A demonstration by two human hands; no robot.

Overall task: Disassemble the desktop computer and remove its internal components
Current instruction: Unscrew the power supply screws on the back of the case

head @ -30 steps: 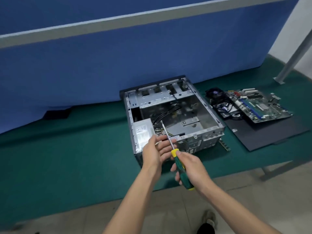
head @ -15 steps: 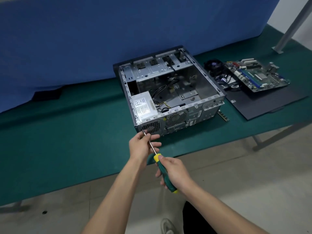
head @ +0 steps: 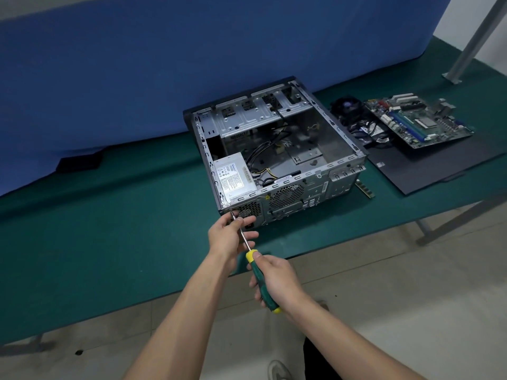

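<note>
head view: a blue partition (head: 137, 64) backs a long green worktop (head: 96, 229) above a pale tiled floor (head: 411, 311), with a grey metal post (head: 472, 42) at the far right. the opened desktop computer case (head: 277, 152) lies near the worktop's front edge, its power supply (head: 233, 176) in the near-left corner. right of it a black panel (head: 428, 163) carries the removed motherboard (head: 417, 119) and a cooler fan (head: 347, 106). the left hand (head: 227, 237) fingers pinch the screwdriver (head: 255, 259) shaft near the case's rear corner; the right hand (head: 277, 281) fingers are wrapped round its green-yellow handle.
</note>
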